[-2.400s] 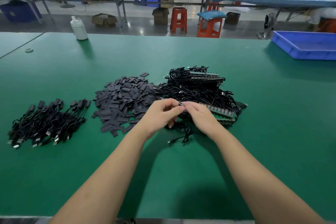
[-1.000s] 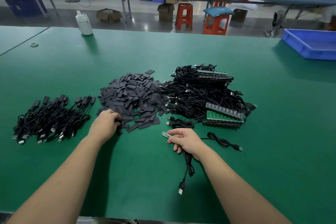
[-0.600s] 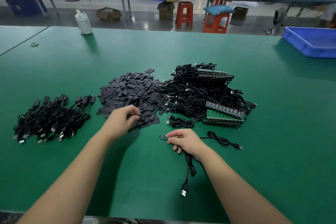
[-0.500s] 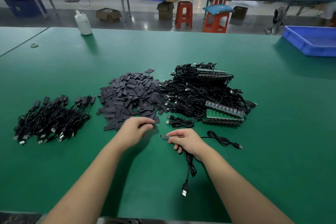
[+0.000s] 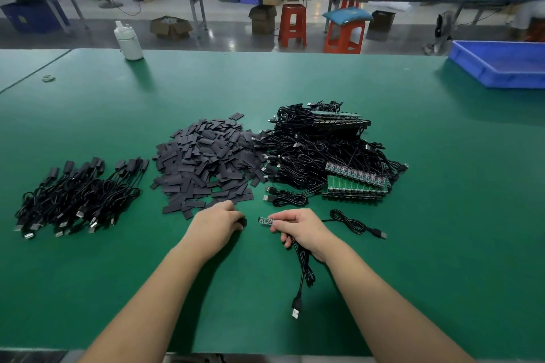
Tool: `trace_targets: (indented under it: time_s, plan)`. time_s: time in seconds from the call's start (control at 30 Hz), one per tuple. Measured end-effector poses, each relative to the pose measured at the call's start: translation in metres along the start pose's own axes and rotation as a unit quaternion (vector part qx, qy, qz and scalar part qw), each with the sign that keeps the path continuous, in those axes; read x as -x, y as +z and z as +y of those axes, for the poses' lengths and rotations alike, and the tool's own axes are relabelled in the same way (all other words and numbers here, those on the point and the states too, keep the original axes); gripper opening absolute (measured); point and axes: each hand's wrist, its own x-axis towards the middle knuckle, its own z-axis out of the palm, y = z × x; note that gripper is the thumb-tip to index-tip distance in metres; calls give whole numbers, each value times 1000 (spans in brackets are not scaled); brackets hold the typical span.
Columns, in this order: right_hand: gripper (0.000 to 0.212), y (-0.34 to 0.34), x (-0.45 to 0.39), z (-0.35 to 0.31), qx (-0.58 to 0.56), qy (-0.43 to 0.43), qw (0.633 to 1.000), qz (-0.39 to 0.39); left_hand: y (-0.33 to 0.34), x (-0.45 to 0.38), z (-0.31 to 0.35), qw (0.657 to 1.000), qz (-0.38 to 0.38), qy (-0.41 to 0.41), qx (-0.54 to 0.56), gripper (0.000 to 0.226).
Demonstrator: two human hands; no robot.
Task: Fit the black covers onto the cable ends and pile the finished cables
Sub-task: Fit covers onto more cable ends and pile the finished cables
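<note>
My right hand (image 5: 298, 225) grips a black cable (image 5: 303, 271) by its small green board end (image 5: 265, 220), which points left; the USB plug hangs toward me. My left hand (image 5: 218, 222) is closed around a black cover (image 5: 242, 221), only its tip showing, a short gap left of the board end. Behind my hands lies the heap of loose black covers (image 5: 206, 159). To its right is the tangle of uncovered cables (image 5: 324, 153) with green boards. The pile of finished cables (image 5: 76, 194) lies at the far left.
A loose coiled cable (image 5: 354, 224) lies right of my right hand, another (image 5: 286, 197) just behind it. A white bottle (image 5: 128, 41) stands at the far edge, a blue tray (image 5: 501, 65) at the far right. All rests on a green mat (image 5: 442, 215).
My left hand picked a cover from the heap and moved right toward the board end. My right hand holds the cable in nearly the same place.
</note>
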Motion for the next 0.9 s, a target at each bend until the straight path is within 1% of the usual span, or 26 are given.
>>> trace_targets:
  time_s: [0.07, 0.17, 0.27, 0.43, 0.57, 0.77, 0.9]
  plan:
    - [20, 0, 1, -1, 0, 1, 1000, 1, 3, 3, 1, 997, 32, 10, 74, 28]
    - [22, -1, 1, -2, 0, 3, 1000, 0, 4, 7, 7, 978, 72, 10, 195, 22]
    - [22, -2, 3, -3, -4, 3, 1000, -4, 5, 8, 13, 967, 89, 4, 237, 16]
    - [21, -2, 3, -4, 0, 6, 1000, -7, 6, 8, 15, 962, 104, 3, 252, 19]
    - [18, -1, 3, -5, -10, -2, 1000, -4, 7, 8, 15, 966, 102, 8, 239, 22]
    - [17, 1, 4, -6, -10, 0, 1000, -7, 7, 10, 17, 971, 108, 57, 203, 21]
    - [19, 0, 5, -7, -12, 2, 1000, -8, 6, 10, 18, 976, 101, 65, 183, 21]
